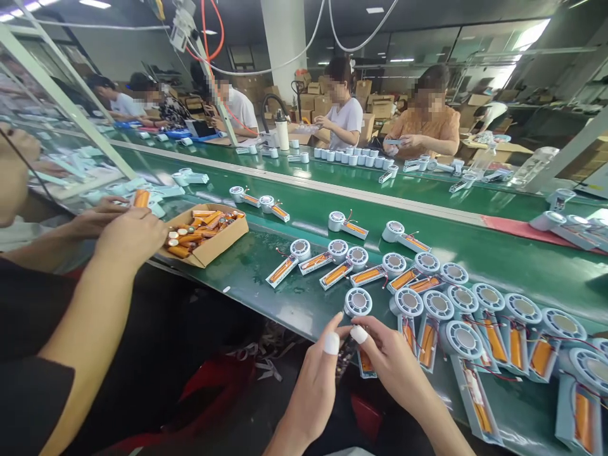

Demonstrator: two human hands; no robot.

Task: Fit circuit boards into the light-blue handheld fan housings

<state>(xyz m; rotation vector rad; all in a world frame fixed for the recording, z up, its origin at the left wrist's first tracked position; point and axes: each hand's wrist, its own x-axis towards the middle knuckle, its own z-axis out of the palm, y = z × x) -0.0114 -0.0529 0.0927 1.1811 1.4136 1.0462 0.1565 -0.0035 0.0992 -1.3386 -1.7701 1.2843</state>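
Note:
My left hand (313, 373) and my right hand (392, 358) come together at the bench's near edge, white coverings on both thumbs. Between them is a dark speckled strip (346, 358), possibly circuit boards, with the fingers of both hands closed around its upper end. Just beyond my fingertips lies a pale blue handheld fan (358, 302). Its open handle, with an orange battery (367, 362), is partly hidden by my right hand. More fans with orange batteries and thin red wires lie to the right, the closest being one fan (464, 340) beside my right wrist.
A cardboard box (221, 239) of orange batteries stands on the left of the green bench (266, 253). Beside it a co-worker's arm (114, 272) reaches in, a battery in hand. Several people sit across the conveyor. A red stool (213, 392) is below.

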